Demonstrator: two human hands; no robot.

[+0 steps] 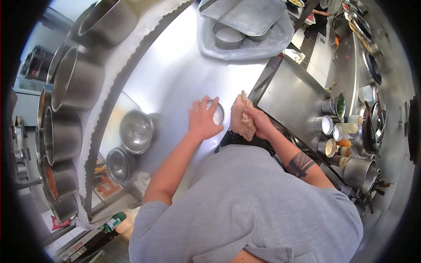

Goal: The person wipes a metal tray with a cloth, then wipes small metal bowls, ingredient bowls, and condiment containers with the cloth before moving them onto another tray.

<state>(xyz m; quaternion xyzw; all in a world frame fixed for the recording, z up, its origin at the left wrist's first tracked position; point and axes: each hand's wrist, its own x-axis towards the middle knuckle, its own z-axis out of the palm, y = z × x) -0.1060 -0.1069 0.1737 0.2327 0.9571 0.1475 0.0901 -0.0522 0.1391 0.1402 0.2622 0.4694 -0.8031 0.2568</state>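
The left hand (201, 119) curls its fingers over a small round metal container (219, 115), hiding much of its left side; its pale circular face points up, and whether this is contents or base is unclear. It is over the smooth, glossy steel counter (171, 81), near the front edge. The right hand (260, 122) grips a crumpled beige cloth (240, 116), its long axis running away from the person, its fingertips hidden.
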